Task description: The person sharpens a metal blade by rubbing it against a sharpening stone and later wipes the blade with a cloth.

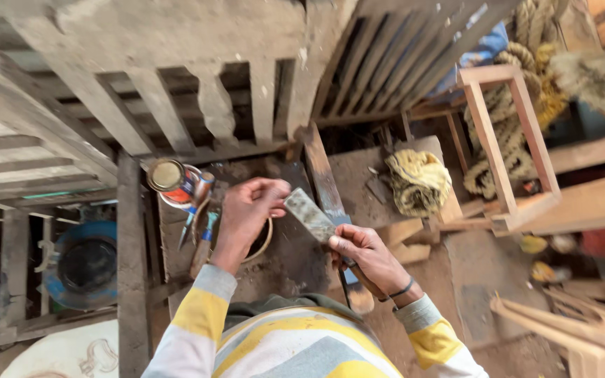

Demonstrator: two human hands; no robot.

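Head view: the right hand (362, 252) grips the handle end of a putty knife (309, 215), its smeared blade angled up to the left hand (253, 203), whose fingertips pinch the blade tip. From where I stand, a slip could nick those fingers, or knock the open tin (169, 180) just beside the bowl (264, 246) below.

Both forearms reached forward in striped sleeves, left hand (250, 206) raised with fingertips pinched together, right hand (362, 252) lower and nearer, fingers curled closed, wrist banded.
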